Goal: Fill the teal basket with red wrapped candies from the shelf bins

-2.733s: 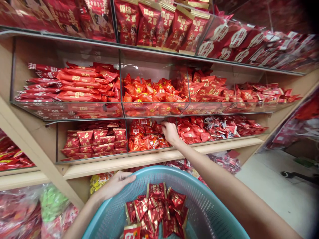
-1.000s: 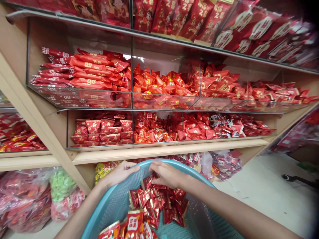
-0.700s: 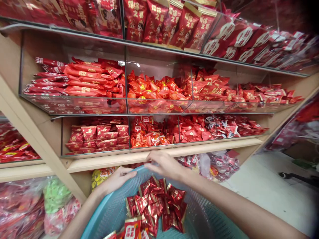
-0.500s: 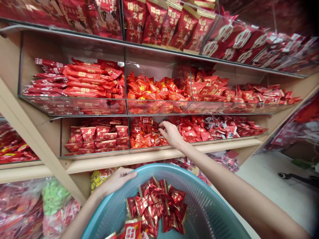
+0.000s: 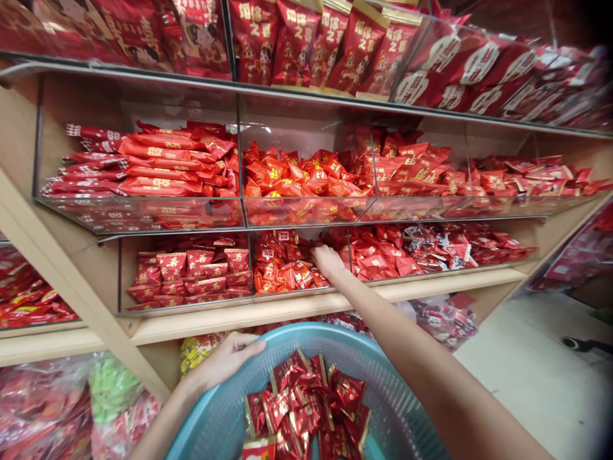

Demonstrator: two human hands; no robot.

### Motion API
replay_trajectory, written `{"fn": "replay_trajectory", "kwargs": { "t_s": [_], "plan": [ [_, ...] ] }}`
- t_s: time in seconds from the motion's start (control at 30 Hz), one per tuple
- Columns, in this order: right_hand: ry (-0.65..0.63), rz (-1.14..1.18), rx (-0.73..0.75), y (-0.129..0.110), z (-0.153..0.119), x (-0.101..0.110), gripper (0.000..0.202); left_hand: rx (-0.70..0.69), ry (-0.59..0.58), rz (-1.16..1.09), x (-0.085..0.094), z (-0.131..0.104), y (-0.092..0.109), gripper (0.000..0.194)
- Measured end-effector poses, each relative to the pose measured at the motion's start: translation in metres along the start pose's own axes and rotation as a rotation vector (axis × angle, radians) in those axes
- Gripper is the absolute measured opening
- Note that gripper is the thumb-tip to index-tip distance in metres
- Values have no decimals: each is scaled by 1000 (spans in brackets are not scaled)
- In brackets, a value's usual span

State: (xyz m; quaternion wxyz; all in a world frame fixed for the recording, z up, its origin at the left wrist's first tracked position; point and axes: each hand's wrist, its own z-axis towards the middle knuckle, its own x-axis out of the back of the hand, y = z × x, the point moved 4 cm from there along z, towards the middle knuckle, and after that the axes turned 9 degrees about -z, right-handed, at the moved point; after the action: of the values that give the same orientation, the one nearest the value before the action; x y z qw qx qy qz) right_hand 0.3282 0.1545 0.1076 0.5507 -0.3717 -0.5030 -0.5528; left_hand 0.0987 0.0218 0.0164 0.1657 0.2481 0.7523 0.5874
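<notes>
Basket (image 5: pixel 393 390) at 6 o'clock: smooth, perforated plastic. Packets (image 5: pixel 306 415) inside it look like glossy, crinkled foil. Shelf ledge (image 5: pixel 268 311), 7 o'clock: matt wood. Bin front (image 5: pixel 158 214), 9 o'clock: clear, shiny plastic.

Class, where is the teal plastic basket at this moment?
In the head view, the teal plastic basket is at bottom centre, below the wooden ledge, with the left hand gripping its rim.

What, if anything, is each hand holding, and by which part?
The left hand holds the blue basket by its rim. Right hand: among red packets; any hold cannot be told.
</notes>
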Motion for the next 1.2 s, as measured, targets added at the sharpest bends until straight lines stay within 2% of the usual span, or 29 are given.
{"fn": "replay_trajectory", "kwargs": {
  "t_s": [0.17,0.43,0.5,0.6,0.73,0.87,0.93,1.0,1.1,1.2],
  "plan": [
    [24,25,-61,2,0,-3,30,20,32,18,0,1,0,49],
    [151,102,-156,3,-9,11,31,41,40,31,-1,3,-2,46],
    [197,149,-182,5,-11,15,31,40,32,18,-1,3,-2,45],
    [332,276,-166,8,-18,24,27,29,17,6,0,2,-3,43],
    [523,466,-31,11,-44,41,24,10,24,32,1,1,-2,42],
    [620,692,66,12,-87,56,17,1,25,43,0,0,0,41],
    [601,758,146,6,-111,56,12,11,20,33,-2,1,0,41],
    [532,770,291,-3,-133,51,7,13,15,26,-3,1,1,42],
    [338,724,506,-15,-160,34,9,6,18,27,-4,2,3,41],
    [139,688,593,-14,-176,15,14,22,19,32,-4,1,2,43]
  ]
}}
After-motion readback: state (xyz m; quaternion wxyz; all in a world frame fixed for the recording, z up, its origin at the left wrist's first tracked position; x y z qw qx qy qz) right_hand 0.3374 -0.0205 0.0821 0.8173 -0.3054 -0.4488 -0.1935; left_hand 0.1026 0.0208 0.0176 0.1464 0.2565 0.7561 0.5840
